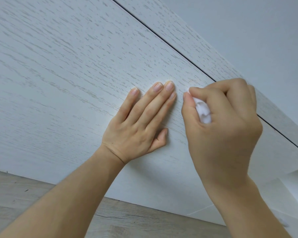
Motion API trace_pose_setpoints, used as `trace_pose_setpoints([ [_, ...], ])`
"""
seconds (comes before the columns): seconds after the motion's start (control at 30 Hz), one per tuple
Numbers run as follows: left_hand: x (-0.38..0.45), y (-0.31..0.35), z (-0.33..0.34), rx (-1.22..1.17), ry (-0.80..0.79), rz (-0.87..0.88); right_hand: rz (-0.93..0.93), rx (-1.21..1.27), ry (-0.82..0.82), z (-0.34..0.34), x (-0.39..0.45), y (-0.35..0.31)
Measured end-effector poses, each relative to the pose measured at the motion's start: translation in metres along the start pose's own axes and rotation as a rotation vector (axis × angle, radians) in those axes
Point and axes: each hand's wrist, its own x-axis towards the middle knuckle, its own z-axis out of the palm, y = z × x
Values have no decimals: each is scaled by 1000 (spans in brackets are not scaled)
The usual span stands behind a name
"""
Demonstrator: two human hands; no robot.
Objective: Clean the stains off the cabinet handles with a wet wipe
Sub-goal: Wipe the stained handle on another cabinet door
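From the head camera, the view looks at a white cabinet door with a wood grain pattern. The left hand lies flat on the door with its fingers straight, pressing on it and holding nothing. It looks like it steadies the door.

The right hand is just beside it on the right. Its fingers are curled round a bunched-up white wet wipe. The fingertips push the wipe against the door, close to the dark gap that runs along the door's far edge. The other side of the gap is a second white panel.

No handle can be seen here. It may be that the door edge by the gap is the part people pull, but I cannot tell. There is a very faint warm mark on the door just past the wipe, maybe a stain, but it is too pale to be sure.

So I think the wiping is in the middle: the wipe is on the door and rubbing one spot. How much is already clean, and how many handles are left, the picture does not show.

Around them: a plain white wall is far right, and a pale wood floor is near, below the door. Some white folded sheets lie low on the right. Nothing blocks the wipe; the left hand is close but leaves room.
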Motion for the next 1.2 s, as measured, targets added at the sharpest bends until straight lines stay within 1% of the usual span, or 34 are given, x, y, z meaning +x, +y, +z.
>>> trace_pose_setpoints([
  [0.1,0,0,0,-3,-1,1,16,-16,-38,3,1,-2],
  [0.3,-1,-1,-1,0,0,1,-24,-87,-79,0,-2,-3],
  [0.43,0,-1,-1,-2,-5,3,-26,-142,-145,-2,1,-4],
  [0.5,0,-1,-1,-2,-6,4,-35,-120,-181,-5,0,-3],
  [0.57,0,-1,-1,-2,-5,4,-13,-36,-160,-10,-3,-1],
  [0.63,0,-1,0,-3,-3,9,29,33,-86,-14,-5,0],
  [0.8,0,-1,0,-2,-1,8,26,51,-9,-11,-6,2],
  [1.0,0,-1,0,-3,1,8,-28,16,-14,6,-4,3],
  [1.2,0,-2,-1,-11,-5,13,-62,-2,-31,7,-7,5],
])
